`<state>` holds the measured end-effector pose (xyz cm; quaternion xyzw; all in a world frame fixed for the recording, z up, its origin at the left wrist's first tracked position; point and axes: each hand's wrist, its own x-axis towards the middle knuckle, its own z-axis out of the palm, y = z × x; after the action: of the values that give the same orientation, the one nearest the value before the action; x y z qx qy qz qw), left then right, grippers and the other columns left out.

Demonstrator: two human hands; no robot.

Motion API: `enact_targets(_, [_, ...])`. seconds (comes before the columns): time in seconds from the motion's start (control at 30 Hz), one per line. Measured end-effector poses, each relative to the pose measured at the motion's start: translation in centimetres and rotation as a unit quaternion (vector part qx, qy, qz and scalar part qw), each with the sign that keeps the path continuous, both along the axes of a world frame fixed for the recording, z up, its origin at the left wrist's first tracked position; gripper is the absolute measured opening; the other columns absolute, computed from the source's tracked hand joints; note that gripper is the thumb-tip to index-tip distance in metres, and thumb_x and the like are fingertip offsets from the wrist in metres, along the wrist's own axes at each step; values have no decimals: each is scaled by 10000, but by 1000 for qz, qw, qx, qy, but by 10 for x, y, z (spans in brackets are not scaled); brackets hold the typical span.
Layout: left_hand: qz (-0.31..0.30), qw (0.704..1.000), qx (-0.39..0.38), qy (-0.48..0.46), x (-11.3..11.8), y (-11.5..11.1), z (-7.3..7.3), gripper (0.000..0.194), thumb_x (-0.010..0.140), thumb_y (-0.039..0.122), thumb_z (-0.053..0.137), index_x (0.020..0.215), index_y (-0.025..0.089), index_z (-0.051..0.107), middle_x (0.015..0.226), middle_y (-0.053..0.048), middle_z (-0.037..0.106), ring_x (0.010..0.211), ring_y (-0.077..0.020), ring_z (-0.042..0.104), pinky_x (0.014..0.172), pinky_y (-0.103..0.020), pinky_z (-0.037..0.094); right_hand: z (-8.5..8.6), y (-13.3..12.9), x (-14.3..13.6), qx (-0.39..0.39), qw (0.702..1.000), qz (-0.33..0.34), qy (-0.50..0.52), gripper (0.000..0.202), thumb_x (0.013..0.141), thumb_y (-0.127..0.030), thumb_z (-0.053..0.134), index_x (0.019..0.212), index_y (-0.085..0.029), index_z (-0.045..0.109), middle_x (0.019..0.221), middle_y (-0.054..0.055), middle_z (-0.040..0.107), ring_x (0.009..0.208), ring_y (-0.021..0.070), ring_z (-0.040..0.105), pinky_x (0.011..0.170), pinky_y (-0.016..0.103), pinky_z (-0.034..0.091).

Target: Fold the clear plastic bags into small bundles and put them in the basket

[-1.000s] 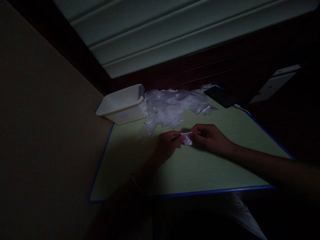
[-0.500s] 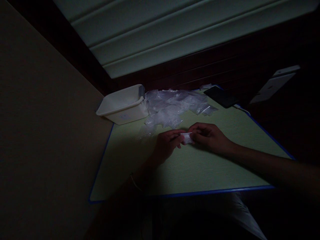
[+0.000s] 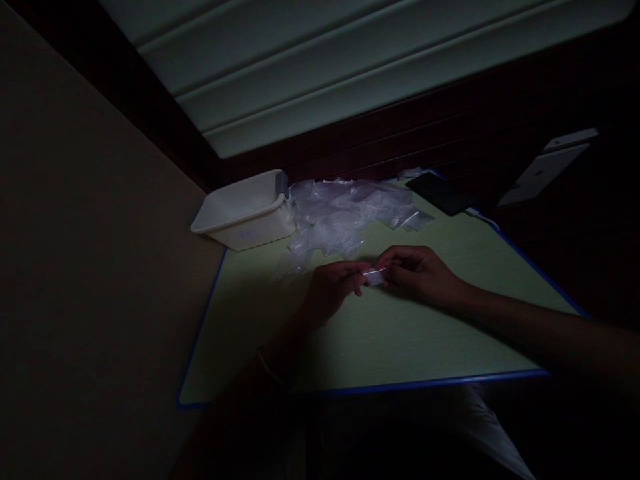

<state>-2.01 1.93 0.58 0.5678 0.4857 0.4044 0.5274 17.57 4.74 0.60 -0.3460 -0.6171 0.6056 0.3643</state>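
Between my two hands is a small clear plastic bag (image 3: 374, 277), with a bright line along its upper edge. My left hand (image 3: 331, 287) pinches its left side, and my right hand (image 3: 417, 272) pinches its right side. Both hands are closed, just above the light green table (image 3: 400, 340). A spread heap of similar clear plastic bags (image 3: 340, 217) lies behind them on the table. What the small bag contains, if anything, is too dim to make out.
A white plastic bin (image 3: 250, 213) stands at the table's back left, beside the wall. At the back right lies a dark phone (image 3: 440, 193) with a white cable (image 3: 483, 217). A blue edging (image 3: 425, 382) runs round the table. The room is dark.
Both hands keep their pinch on the small bag. The bag has tilted slightly, its upper edge now sloping up to the right. The other things lie as before.
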Motion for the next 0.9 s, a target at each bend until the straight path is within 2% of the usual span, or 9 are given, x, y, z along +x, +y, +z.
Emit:
enact_targets(0.17, [-12, 1000, 6, 26, -2, 0, -1, 287, 750, 253, 622, 1000, 136, 699, 690, -35, 695, 574, -102, 604, 586, -227, 481, 4, -2, 3, 36, 999, -1, -24, 141, 786, -255, 566, 800, -142, 647, 657, 17, 618, 555, 100, 515, 494, 233, 383])
enact_targets(0.4, [-28, 999, -23, -25, -2, 1, -6, 305, 791, 264, 553, 1028, 113, 673, 768, -66, 708, 586, -104, 607, 582, -229, 485, 4, -3, 2, 121, 989, -28, -78, 203, 817, -327, 576, 773, -143, 648, 684, 31, 631, 592, 118, 540, 543, 251, 421])
enact_targets(0.6, [16, 997, 28, 74, 3, -2, -5, 293, 776, 355, 656, 962, 133, 696, 742, -52, 723, 578, -112, 642, 570, -217, 510, -4, -5, 3, 182, 977, -28, -103, 176, 826, -306, 593, 879, -145, 640, 719, 24, 618, 621, 117, 535, 565, 250, 427])
enact_targets(0.73, [37, 994, 51, 89, 4, -3, -7, 232, 790, 341, 652, 905, 151, 717, 698, -41, 716, 583, -119, 653, 559, -217, 522, -4, -5, 1, 155, 983, -23, -99, 228, 835, -323, 587, 967, -142, 628, 797, 43, 642, 682, 134, 570, 606, 263, 459])
enact_targets(0.9, [41, 992, 66, 99, 3, -3, -8, 249, 792, 365, 652, 900, 152, 722, 679, -45, 709, 595, -128, 656, 568, -232, 534, -2, -3, 0, 98, 990, 17, -95, 240, 840, -354, 571, 869, -138, 671, 795, 64, 683, 684, 145, 592, 608, 278, 476])
